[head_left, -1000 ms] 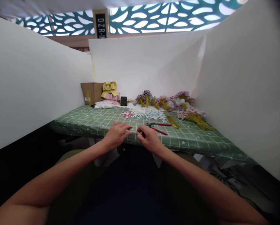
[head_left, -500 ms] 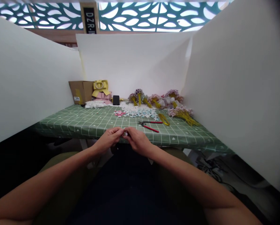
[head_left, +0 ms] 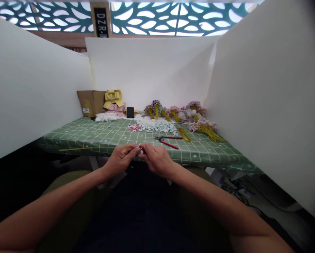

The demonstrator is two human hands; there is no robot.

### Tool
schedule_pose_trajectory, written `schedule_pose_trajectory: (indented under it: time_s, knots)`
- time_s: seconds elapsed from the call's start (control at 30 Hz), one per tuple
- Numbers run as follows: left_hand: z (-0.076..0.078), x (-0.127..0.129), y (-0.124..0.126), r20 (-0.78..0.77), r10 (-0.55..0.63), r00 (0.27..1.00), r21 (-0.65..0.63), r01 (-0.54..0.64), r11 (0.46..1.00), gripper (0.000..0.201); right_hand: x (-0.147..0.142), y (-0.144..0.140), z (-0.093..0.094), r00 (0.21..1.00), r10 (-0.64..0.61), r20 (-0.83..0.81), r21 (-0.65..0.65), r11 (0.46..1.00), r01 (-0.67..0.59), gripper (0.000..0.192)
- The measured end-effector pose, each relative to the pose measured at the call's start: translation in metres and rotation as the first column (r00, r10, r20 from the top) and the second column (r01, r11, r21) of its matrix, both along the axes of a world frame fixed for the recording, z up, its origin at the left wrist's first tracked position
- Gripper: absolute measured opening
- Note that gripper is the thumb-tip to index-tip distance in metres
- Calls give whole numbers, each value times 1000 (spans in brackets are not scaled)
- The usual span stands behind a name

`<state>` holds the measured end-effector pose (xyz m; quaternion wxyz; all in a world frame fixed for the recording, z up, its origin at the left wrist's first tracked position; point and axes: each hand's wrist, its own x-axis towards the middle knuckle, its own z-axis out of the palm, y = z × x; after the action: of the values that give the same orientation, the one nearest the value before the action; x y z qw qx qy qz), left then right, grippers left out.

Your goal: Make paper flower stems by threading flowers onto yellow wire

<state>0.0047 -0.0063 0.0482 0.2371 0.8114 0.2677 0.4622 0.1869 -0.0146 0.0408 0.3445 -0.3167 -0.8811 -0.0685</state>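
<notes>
My left hand [head_left: 121,159] and my right hand [head_left: 157,160] meet fingertip to fingertip at the near edge of the green checked tablecloth [head_left: 99,133]. Between the fingers of both hands sits a small white piece [head_left: 141,151], too small to identify. A thin yellow stem [head_left: 75,149] stretches left from my left hand along the table edge. Red-handled pliers [head_left: 169,141] lie just beyond my right hand.
A heap of small white, blue and pink flower pieces [head_left: 153,125] lies mid-table. Bunches of yellow-stemmed flowers [head_left: 205,128] line the back right. A cardboard box [head_left: 91,102], yellow and pink folded items [head_left: 113,100] and a black phone [head_left: 130,112] stand at the back. White boards wall three sides.
My hands came together from slightly apart and pinched the small white piece between them. A yellow stem now shows to the left of my left hand. The camera view shifted.
</notes>
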Motion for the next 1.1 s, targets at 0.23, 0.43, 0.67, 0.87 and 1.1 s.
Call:
schedule_pose_trajectory:
  time_s: [0.23, 0.43, 0.67, 0.87, 1.1]
  knots:
    - [0, -9, 3, -112, 47, 993, 325, -8, 946, 23, -2, -7, 13, 924, 255, -285, -467, 805, -366, 26]
    - [-32, 5, 30, 91, 55, 994, -346, -20, 938, 35, -5, 22, -24, 996, -90, 28, -211, 973, 94, 19]
    - [-31, 11, 12, 251, 46, 967, -736, 159, 658, 38, -4, 10, -14, 926, -229, 300, 259, 954, 152, 21]
    - [-7, 9, -10, 94, 46, 994, -346, -11, 938, 34, -7, -11, 10, 982, -182, 52, -62, 981, 185, 18]
    - [-15, 0, 13, -217, 24, 976, 4, -23, 1000, 32, -2, 11, 3, 958, 77, -276, -869, 405, -283, 19]
